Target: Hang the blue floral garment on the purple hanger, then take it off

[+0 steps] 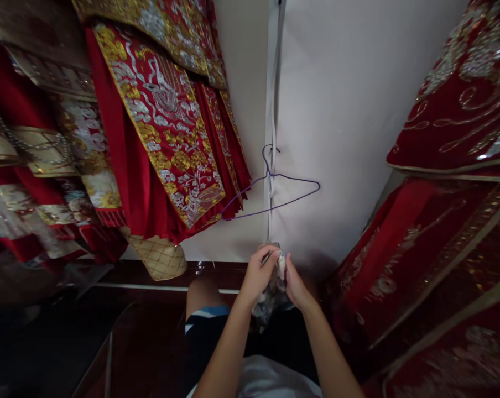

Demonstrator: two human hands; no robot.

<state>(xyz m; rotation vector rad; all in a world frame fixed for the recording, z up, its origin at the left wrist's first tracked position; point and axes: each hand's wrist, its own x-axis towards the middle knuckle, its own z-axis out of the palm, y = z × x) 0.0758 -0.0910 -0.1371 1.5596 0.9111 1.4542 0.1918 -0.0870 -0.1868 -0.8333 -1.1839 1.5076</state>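
Observation:
Low in front of my lap, both hands work at a bunched piece of patterned cloth in pale, grey and brownish tones; its kind is not clear. My left hand is closed on the top of the cloth, thumb and fingers pinching it. From the other side, my right hand presses against the bundle, its fingers partly hidden behind the cloth. Above the hands, a thin purple clothes hanger hangs bare on the wall, its left end at the hem of a red garment.
At upper left, a red pleated skirt with gold and silver embroidery hangs among other decorated garments. Red embroidered garments hang along the right. A white cable strip runs down the wall. Below lies a dark reddish floor.

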